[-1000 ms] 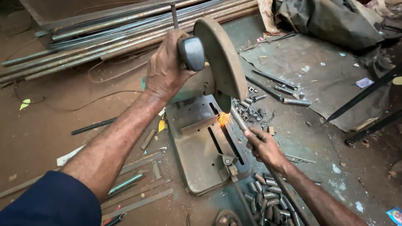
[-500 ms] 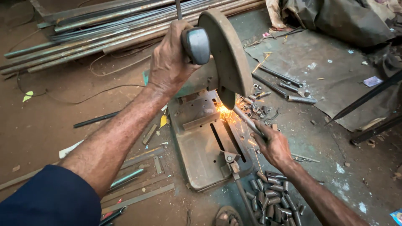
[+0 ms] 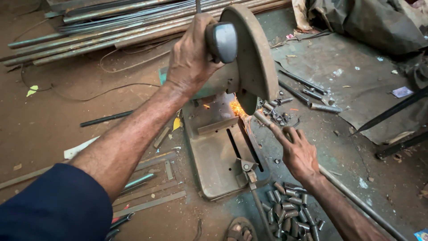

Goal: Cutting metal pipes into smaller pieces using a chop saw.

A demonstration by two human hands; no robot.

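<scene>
Fingers of the left hand (image 3: 191,56) are clenched around the grey handle (image 3: 221,41) of a chop saw (image 3: 223,134), the knuckles up and the forearm running back to a dark blue sleeve (image 3: 53,207). Just beside that grip the round, rust-brown blade guard (image 3: 254,53) is tipped down, and at its lower edge orange sparks (image 3: 237,109) spray where the blade meets a thin metal pipe (image 3: 263,119). Fingers of the right hand (image 3: 298,154) are curled over that same pipe a little way out from the cut, pressing it down; whether they close fully round it I cannot tell. The pipe runs on under the wrist and off toward the lower right along the floor. Below the saw head lies the machine's flat, worn base plate (image 3: 214,165), with a clamp screw (image 3: 248,172) at its near end. Close to the right forearm sits a heap of short cut pipe pieces (image 3: 290,214), and more offcuts (image 3: 278,109) are scattered behind the blade. Farther out, a bundle of long steel pipes (image 3: 111,27) lies along the top, flat metal strips (image 3: 147,196) rest on the brown dirt floor (image 3: 58,111), and a sandalled foot (image 3: 240,230) shows at the bottom edge.
</scene>
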